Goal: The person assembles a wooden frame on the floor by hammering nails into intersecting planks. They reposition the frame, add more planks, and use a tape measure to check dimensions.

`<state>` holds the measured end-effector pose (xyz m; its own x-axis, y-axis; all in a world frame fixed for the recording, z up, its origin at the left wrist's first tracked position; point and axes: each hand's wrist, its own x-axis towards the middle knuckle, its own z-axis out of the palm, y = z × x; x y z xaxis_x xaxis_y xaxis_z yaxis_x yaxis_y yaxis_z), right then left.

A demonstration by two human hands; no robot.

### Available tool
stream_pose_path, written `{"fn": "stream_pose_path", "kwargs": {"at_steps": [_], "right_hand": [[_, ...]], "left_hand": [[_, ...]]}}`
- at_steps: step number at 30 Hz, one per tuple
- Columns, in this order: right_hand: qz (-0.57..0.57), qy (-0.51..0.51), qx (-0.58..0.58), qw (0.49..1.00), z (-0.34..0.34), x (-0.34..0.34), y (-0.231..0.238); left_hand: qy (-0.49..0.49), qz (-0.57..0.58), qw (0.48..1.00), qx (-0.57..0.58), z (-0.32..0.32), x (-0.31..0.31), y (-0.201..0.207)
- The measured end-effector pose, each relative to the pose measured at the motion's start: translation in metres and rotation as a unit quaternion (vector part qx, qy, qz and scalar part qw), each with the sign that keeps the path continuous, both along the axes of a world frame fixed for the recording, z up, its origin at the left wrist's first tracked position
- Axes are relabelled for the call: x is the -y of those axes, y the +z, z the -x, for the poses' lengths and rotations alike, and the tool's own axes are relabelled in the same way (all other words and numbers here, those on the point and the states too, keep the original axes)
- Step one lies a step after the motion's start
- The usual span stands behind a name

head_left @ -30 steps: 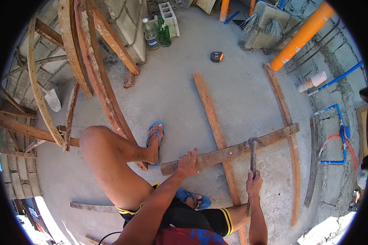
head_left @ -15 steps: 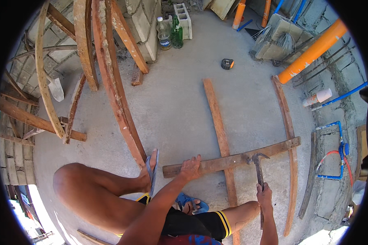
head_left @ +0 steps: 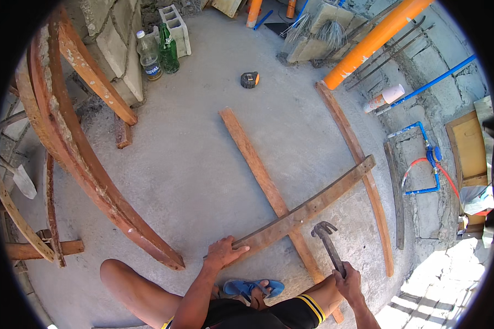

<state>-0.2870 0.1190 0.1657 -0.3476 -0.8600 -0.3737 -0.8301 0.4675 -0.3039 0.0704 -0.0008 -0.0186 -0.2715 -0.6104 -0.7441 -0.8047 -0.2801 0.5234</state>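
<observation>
Weathered grey-brown wood, a long plank (head_left: 307, 208) lies on the concrete floor (head_left: 192, 164), running from about seven o'clock up toward three o'clock and crossing over a paler orange-brown board (head_left: 252, 159); the left hand (head_left: 223, 252) presses flat on the plank's lower end, fingers spread and open over the wood. At five o'clock the right hand (head_left: 348, 281) is closed in a fist around the handle of a claw hammer (head_left: 328, 241), whose dark head is raised just beside the plank near the crossing. A blue sandal (head_left: 252, 287) sits at six o'clock, a tape measure (head_left: 250, 80) at twelve o'clock, and two bottles (head_left: 158, 54) at eleven o'clock.
</observation>
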Motion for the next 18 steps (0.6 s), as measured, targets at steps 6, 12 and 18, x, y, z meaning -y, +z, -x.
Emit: {"fn": "stream_pose_path", "kwargs": {"at_steps": [6, 12, 18], "right_hand": [[-0.071, -0.371, 0.213, 0.901, -0.092, -0.027, -0.036], [-0.025, -0.4, 0.146, 0.904, -0.132, -0.017, -0.114], [-0.036, -0.409, 0.15, 0.899, -0.117, -0.014, -0.096]], "left_hand": [[-0.008, -0.061, 0.998, 0.028, -0.016, 0.0, 0.0], [0.026, -0.019, 0.999, 0.023, -0.006, -0.018, 0.001], [0.023, -0.021, 0.999, 0.015, -0.013, -0.011, 0.001]]}}
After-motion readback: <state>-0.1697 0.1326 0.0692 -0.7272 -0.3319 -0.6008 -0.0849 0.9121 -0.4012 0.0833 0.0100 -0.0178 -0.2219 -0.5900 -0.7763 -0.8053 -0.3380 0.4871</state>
